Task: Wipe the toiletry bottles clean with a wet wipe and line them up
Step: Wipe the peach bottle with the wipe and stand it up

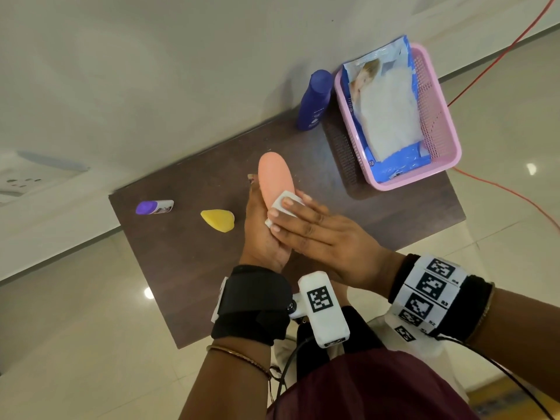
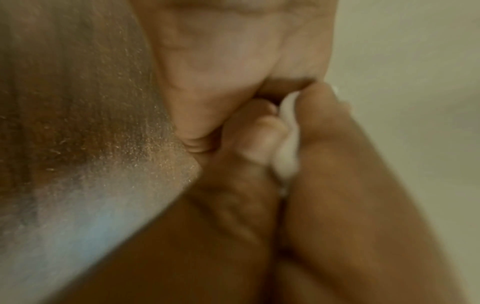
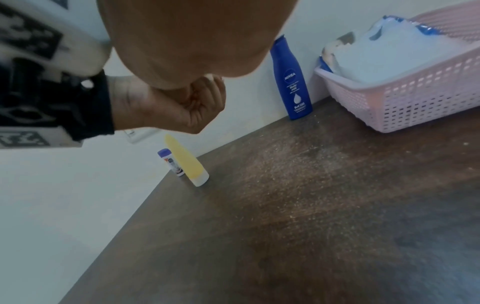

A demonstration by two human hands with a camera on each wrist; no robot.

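At the far left of my dark brown table (image 1: 188,268) a small white bottle with a purple cap (image 1: 154,207) stands upright, and just to its right, a little apart, stands a yellow tube-shaped bottle (image 1: 218,219), cap end down. Right of these, above the middle of the table, my left hand (image 1: 262,234) is curled around the lower part of a peach-pink bottle (image 1: 275,180), holding it up off the surface with its rounded end pointing away from me. My right hand (image 1: 315,228) comes in from the right with its fingers straight and close together, pressing a folded white wet wipe (image 1: 285,204) flat against the side of that pink bottle. In the left wrist view the wipe (image 2: 287,144) shows as a blurred white strip squeezed between fingers. Further right, at the back edge against the white wall, a tall dark blue lotion bottle (image 1: 313,100) stands upright. Just beside it on its right sits a pink plastic basket (image 1: 436,137), holding a blue and white pack of wipes (image 1: 388,116) lying flat inside. A red cable (image 1: 491,71) runs across the pale floor beyond the basket.
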